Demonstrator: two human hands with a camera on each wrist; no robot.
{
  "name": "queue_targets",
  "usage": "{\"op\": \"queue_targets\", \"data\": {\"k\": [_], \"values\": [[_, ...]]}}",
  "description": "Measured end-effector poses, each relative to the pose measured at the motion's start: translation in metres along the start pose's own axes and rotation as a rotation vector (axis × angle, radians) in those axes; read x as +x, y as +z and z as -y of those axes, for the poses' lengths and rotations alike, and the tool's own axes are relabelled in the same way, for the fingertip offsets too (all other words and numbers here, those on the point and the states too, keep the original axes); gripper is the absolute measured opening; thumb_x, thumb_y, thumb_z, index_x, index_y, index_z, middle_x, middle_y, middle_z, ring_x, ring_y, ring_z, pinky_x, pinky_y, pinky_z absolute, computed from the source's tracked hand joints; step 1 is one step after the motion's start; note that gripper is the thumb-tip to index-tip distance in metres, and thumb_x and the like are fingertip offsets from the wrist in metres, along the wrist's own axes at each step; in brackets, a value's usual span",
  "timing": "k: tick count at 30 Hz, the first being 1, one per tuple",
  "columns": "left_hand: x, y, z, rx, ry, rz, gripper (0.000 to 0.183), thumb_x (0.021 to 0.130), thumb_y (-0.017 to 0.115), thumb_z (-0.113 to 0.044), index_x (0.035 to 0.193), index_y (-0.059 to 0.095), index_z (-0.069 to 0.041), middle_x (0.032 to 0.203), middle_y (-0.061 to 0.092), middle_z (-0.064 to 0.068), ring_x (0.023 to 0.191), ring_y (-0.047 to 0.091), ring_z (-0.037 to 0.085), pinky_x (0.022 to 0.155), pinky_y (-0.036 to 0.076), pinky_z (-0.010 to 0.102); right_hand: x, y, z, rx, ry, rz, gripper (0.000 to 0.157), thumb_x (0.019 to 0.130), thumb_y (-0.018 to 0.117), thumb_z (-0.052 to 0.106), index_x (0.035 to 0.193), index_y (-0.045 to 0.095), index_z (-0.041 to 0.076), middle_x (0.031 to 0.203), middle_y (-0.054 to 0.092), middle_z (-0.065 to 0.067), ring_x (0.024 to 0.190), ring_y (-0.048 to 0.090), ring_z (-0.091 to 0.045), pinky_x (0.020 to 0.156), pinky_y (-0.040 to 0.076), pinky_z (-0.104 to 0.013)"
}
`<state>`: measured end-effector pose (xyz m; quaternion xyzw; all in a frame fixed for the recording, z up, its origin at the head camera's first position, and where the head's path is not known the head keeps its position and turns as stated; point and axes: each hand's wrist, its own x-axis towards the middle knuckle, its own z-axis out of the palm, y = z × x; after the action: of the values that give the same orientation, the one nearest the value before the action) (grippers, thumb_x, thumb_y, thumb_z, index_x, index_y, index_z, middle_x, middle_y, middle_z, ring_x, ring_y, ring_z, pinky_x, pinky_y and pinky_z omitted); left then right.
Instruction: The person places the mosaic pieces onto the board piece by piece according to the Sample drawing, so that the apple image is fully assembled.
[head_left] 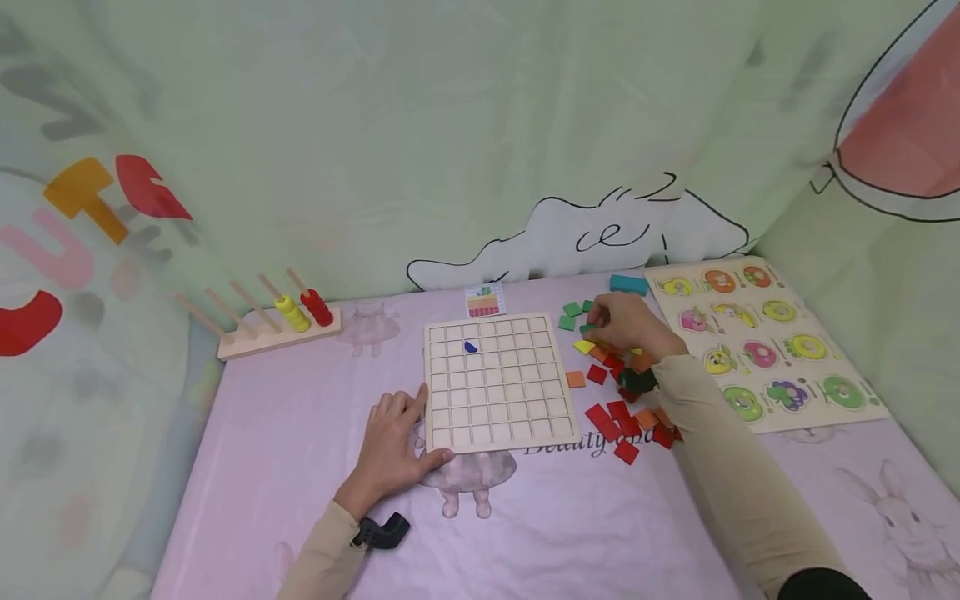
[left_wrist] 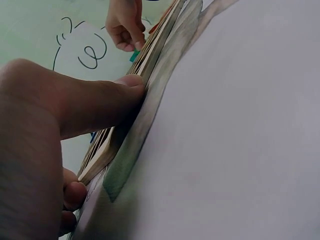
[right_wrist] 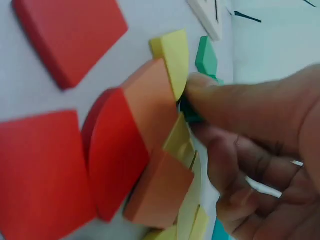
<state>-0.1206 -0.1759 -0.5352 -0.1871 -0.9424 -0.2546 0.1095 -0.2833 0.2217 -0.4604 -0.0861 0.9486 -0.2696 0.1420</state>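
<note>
A wooden grid board [head_left: 498, 396] lies flat in the middle of the table, with one small dark blue piece [head_left: 470, 347] in an upper-left square. My left hand [head_left: 386, 446] rests at the board's near left corner, thumb against the front edge and fingers along the left side. My right hand [head_left: 628, 323] is beyond the board's right side, over a loose pile of coloured pieces. Between its thumb and forefinger it pinches a dark green piece [right_wrist: 190, 111], partly hidden by the thumb. Yellow [right_wrist: 175, 57], orange [right_wrist: 159, 190] and red pieces [right_wrist: 117, 150] lie beside those fingers.
A small picture card [head_left: 484, 300] lies behind the board. At the back left stands a wooden peg rack [head_left: 281, 337] with yellow and red beads. A fruit puzzle board [head_left: 772, 342] lies at right, near a teal block [head_left: 628, 285]. Red pieces [head_left: 603, 422] lie nearer the front.
</note>
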Motion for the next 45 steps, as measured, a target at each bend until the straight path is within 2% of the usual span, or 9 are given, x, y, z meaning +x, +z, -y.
{"op": "queue_targets", "data": {"k": [3, 8, 13, 18, 22, 25, 31, 37, 45], "values": [[0.001, 0.001, 0.001, -0.008, -0.008, 0.009, 0.105, 0.075, 0.082, -0.058, 0.153, 0.051, 0.004, 0.095, 0.049, 0.0, 0.091, 0.037, 0.019, 0.083, 0.032, 0.036, 0.002, 0.001, 0.0, 0.035, -0.021, -0.01, 0.031, 0.099, 0.074, 0.02, 0.123, 0.066, 0.002, 0.103, 0.067, -0.017, 0.087, 0.06, -0.028, 0.067, 0.051, -0.031], [0.002, 0.001, 0.001, -0.017, -0.012, 0.009, 0.105, 0.074, 0.083, -0.058, 0.154, 0.051, 0.003, 0.095, 0.049, 0.001, 0.091, 0.037, 0.02, 0.083, 0.032, 0.037, 0.01, 0.01, -0.001, 0.175, -0.058, -0.055, 0.033, 0.103, 0.068, 0.024, 0.133, 0.07, 0.01, 0.101, 0.068, -0.015, 0.085, 0.059, -0.028, 0.062, 0.046, -0.031], [0.003, 0.001, 0.0, -0.009, -0.002, -0.003, 0.104, 0.075, 0.083, -0.058, 0.152, 0.052, 0.004, 0.094, 0.049, 0.0, 0.09, 0.037, 0.019, 0.081, 0.032, 0.036, 0.019, 0.025, 0.002, 0.318, -0.055, -0.145, 0.031, 0.102, 0.073, 0.026, 0.13, 0.074, 0.012, 0.1, 0.078, -0.012, 0.093, 0.063, -0.023, 0.072, 0.046, -0.028], [0.003, 0.001, -0.001, -0.004, -0.007, 0.004, 0.105, 0.075, 0.082, -0.059, 0.153, 0.052, 0.004, 0.093, 0.047, -0.001, 0.09, 0.036, 0.019, 0.081, 0.031, 0.035, 0.028, 0.037, 0.017, 0.399, -0.086, -0.172, 0.035, 0.101, 0.073, 0.021, 0.135, 0.072, 0.01, 0.11, 0.081, -0.012, 0.095, 0.07, -0.017, 0.073, 0.047, -0.024], [0.002, 0.002, 0.001, -0.006, -0.009, 0.004, 0.106, 0.074, 0.083, -0.059, 0.153, 0.052, 0.004, 0.094, 0.047, 0.0, 0.09, 0.037, 0.019, 0.082, 0.032, 0.036, 0.034, 0.046, 0.034, 0.435, -0.123, -0.187, 0.034, 0.101, 0.074, 0.018, 0.133, 0.072, 0.008, 0.113, 0.079, -0.014, 0.098, 0.069, -0.02, 0.077, 0.049, -0.022], [0.002, 0.003, 0.002, -0.005, -0.006, 0.0, 0.105, 0.074, 0.083, -0.059, 0.153, 0.052, 0.004, 0.094, 0.048, 0.0, 0.09, 0.037, 0.019, 0.082, 0.032, 0.036, 0.039, 0.055, 0.047, 0.46, -0.159, -0.193, 0.032, 0.099, 0.076, 0.016, 0.129, 0.074, 0.007, 0.115, 0.075, -0.015, 0.101, 0.066, -0.024, 0.084, 0.05, -0.025], [0.0, 0.004, 0.003, -0.004, -0.013, 0.01, 0.105, 0.075, 0.083, -0.06, 0.153, 0.052, 0.003, 0.094, 0.049, -0.001, 0.09, 0.036, 0.018, 0.082, 0.032, 0.035, 0.048, 0.07, 0.069, 0.385, -0.216, -0.19, 0.028, 0.094, 0.082, 0.016, 0.12, 0.08, 0.008, 0.114, 0.072, -0.015, 0.095, 0.063, -0.027, 0.083, 0.048, -0.033], [0.0, 0.003, 0.002, -0.013, -0.012, 0.006, 0.106, 0.074, 0.083, -0.06, 0.153, 0.052, 0.003, 0.094, 0.048, -0.001, 0.089, 0.036, 0.018, 0.082, 0.031, 0.035, 0.05, 0.079, 0.082, 0.277, -0.177, -0.161, 0.032, 0.088, 0.088, 0.02, 0.117, 0.082, 0.009, 0.107, 0.074, -0.011, 0.09, 0.059, -0.025, 0.079, 0.044, -0.034], [0.001, 0.001, 0.001, -0.01, -0.018, 0.009, 0.106, 0.074, 0.083, -0.06, 0.153, 0.052, 0.004, 0.094, 0.048, -0.001, 0.09, 0.036, 0.019, 0.082, 0.031, 0.035, 0.054, 0.083, 0.086, 0.218, -0.168, -0.131, 0.036, 0.087, 0.089, 0.023, 0.12, 0.081, 0.011, 0.111, 0.076, -0.011, 0.093, 0.06, -0.025, 0.08, 0.046, -0.035]]}}
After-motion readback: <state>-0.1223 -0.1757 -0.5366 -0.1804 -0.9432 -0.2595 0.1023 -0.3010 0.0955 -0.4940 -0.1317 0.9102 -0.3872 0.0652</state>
